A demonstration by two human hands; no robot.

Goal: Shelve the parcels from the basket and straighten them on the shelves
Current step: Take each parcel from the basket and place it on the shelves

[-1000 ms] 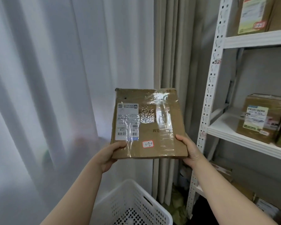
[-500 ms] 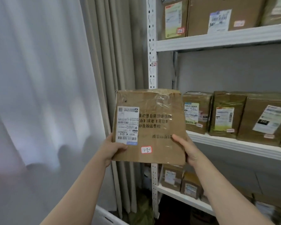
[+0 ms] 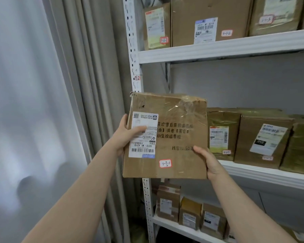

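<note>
A flat brown cardboard parcel (image 3: 172, 137) with a white shipping label and a small red-edged sticker is held upright in front of the white shelf unit's left post (image 3: 135, 67). My left hand (image 3: 125, 134) grips its left edge, thumb across the label. My right hand (image 3: 207, 162) grips its lower right corner. The parcel sits at the left end of the middle shelf (image 3: 263, 174), beside a taped parcel (image 3: 221, 134) standing there. The basket is out of view.
Several labelled parcels stand on the top shelf (image 3: 218, 48), middle shelf and lower shelf (image 3: 186, 230). A large box (image 3: 263, 137) stands further right on the middle shelf. Grey curtains (image 3: 88, 85) and a white sheer curtain (image 3: 25, 102) hang on the left.
The view has swung right from the curtain and basket towards the shelves. The parcel has moved right and up to the middle shelf's left end. My left hand has shifted higher on its left edge.
</note>
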